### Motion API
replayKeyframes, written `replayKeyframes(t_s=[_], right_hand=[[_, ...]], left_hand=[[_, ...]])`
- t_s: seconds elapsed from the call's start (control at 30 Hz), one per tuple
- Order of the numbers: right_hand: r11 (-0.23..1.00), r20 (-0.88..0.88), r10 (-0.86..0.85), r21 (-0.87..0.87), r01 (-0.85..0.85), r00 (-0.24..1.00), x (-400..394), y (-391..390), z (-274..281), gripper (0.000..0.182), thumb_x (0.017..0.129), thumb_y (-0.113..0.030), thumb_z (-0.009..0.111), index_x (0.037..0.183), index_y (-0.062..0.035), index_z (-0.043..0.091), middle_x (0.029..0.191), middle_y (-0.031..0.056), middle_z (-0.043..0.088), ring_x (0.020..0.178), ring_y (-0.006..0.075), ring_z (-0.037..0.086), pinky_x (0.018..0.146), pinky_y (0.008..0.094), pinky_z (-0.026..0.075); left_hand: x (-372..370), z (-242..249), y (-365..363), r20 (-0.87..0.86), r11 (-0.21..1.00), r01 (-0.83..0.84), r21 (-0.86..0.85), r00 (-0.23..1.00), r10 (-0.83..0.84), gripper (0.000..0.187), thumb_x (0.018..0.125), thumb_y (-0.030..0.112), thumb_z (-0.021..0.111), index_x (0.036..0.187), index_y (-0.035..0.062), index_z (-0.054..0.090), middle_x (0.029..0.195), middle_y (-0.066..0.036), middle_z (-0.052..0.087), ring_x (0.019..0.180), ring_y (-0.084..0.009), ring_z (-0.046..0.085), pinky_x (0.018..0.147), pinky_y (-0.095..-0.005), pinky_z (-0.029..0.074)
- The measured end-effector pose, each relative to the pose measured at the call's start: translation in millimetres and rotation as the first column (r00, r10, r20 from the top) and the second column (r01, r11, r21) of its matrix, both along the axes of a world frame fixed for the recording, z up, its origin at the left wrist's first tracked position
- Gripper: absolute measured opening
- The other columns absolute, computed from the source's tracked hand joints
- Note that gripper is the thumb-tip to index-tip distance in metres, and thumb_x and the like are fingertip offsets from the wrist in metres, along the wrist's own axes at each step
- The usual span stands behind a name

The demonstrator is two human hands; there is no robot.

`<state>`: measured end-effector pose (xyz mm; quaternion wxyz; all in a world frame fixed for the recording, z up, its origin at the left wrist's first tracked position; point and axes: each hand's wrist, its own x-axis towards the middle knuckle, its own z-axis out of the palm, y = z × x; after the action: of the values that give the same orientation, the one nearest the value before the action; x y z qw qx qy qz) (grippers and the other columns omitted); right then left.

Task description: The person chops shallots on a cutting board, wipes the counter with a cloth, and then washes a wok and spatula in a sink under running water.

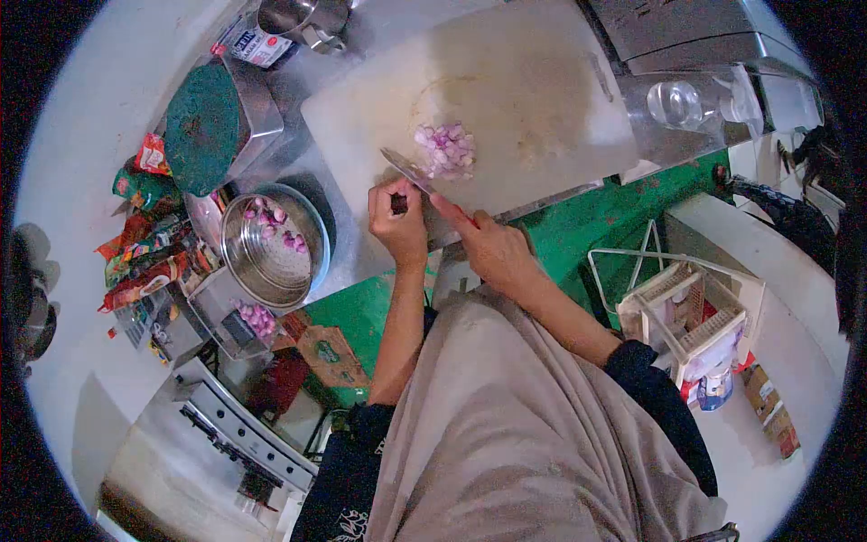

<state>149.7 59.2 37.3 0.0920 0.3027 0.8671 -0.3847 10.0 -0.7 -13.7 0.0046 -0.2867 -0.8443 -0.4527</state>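
My right hand (498, 250) is closed round the red handle of a knife (418, 176), whose blade points up and left over the front edge of a white cutting board (361, 108). Beside the blade, my left hand (398, 219) is curled, thumb and fingers forming a ring round something dark that I cannot make out. Pieces of cut shallot (444, 151) lie in a pile on the board, just beyond the blade. To the left, a steel bowl (237, 253) holds several whole shallots (293, 241).
More shallots (256, 318) sit in a clear container at the lower left. A green-topped box (203, 126), packets (144, 262) and a steel jug (312, 23) stand at the left and back. At the right are a glass bowl (675, 104) and a white rack (686, 307).
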Motion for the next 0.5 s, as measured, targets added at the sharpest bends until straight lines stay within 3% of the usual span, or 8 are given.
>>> replayKeyframes(t_s=[0.17, 0.27, 0.37, 0.47, 0.5], right_hand=[[0.999, 0.067, -0.001, -0.034, 0.003, 0.998, 28, -7, 0, 0.069, 0.084, -0.004, 0.048, 0.145, -0.0275, 0.026, 0.089, 0.018, 0.058, 0.071, 0.0401, 0.061, 0.062, 0.0492, 0.051], [0.991, -0.003, -0.061, -0.119, 0.06, 0.998, 44, -9, -4, 0.063, 0.088, -0.007, 0.048, 0.144, -0.0268, 0.027, 0.088, 0.017, 0.057, 0.073, 0.0381, 0.059, 0.064, 0.0475, 0.051], [0.984, -0.109, -0.116, -0.146, 0.099, 0.987, 46, -12, -9, 0.071, 0.084, -0.008, 0.051, 0.145, -0.0329, 0.023, 0.091, 0.0203, 0.059, 0.069, 0.0404, 0.062, 0.055, 0.0503, 0.051], [0.996, -0.167, -0.083, -0.035, 0.078, 0.982, 38, -16, -11, 0.071, 0.084, -0.009, 0.051, 0.145, -0.0331, 0.023, 0.089, 0.0197, 0.058, 0.068, 0.0405, 0.062, 0.056, 0.0505, 0.051], [0.998, -0.104, -0.059, -0.041, 0.055, 0.993, 35, -14, -6, 0.069, 0.086, -0.008, 0.05, 0.145, -0.0319, 0.024, 0.088, 0.0186, 0.058, 0.069, 0.0395, 0.061, 0.057, 0.0494, 0.051]], left_hand=[[1, 3, 2, 0.045, 0.997, -0.008, 0.071, 0.999, 0.004, 0.009, 0.074, -0.002, 0.067, 0.08, 0.0011, 0.062, 0.079, -0.009, 0.059, 0.066, -0.0185, 0.058, 0.057, -0.0295, 0.047], [-1, 1, 0, 0.024, 1.0, 0.0, 0.016, 1.0, -0.001, 0.009, 0.074, -0.003, 0.067, 0.08, 0.0016, 0.062, 0.078, -0.008, 0.058, 0.064, -0.0186, 0.058, 0.057, -0.0301, 0.047], [-1, -3, -2, 0.042, 0.999, -0.016, 0.032, 0.999, 0.015, 0.01, 0.074, -0.003, 0.067, 0.08, 0.0019, 0.062, 0.077, -0.008, 0.058, 0.063, -0.0183, 0.057, 0.057, -0.03, 0.047], [-1, -2, -2, -0.016, 1.0, -0.002, 0.012, 1.0, 0.002, 0.011, 0.073, -0.004, 0.067, 0.079, 0.0019, 0.061, 0.077, -0.008, 0.058, 0.063, -0.0183, 0.057, 0.056, -0.0294, 0.047], [-1, -3, -2, -0.016, 1.0, 0.0, 0.017, 1.0, 0.0, 0.011, 0.072, -0.004, 0.067, 0.079, 0.0017, 0.061, 0.077, -0.008, 0.058, 0.063, -0.0184, 0.057, 0.057, -0.0294, 0.047]])
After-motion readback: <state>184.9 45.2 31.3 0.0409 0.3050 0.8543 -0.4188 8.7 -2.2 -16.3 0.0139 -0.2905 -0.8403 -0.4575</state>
